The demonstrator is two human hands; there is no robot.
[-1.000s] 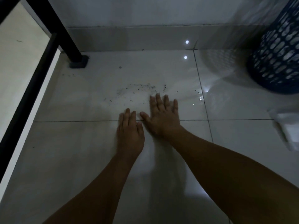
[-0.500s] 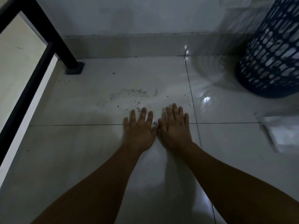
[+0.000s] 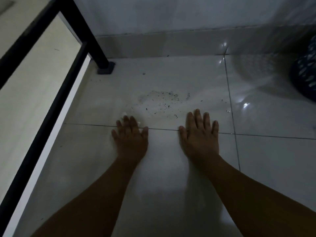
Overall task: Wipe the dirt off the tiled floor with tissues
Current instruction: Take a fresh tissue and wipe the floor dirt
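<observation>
Pressing flat with straight fingers, the left hand (image 3: 130, 139) pins a white tissue (image 3: 123, 114) to the tiled floor (image 3: 171, 185). Only crumpled edges show past the fingertips. The right hand (image 3: 200, 135) lies flat and spread, holding nothing. The dirt (image 3: 164, 100), fine dark specks, sits just beyond both hands on glossy pale tile. Recommended: even palm pressure and one-directional sweeps through the scatter, gathering rather than smearing.
</observation>
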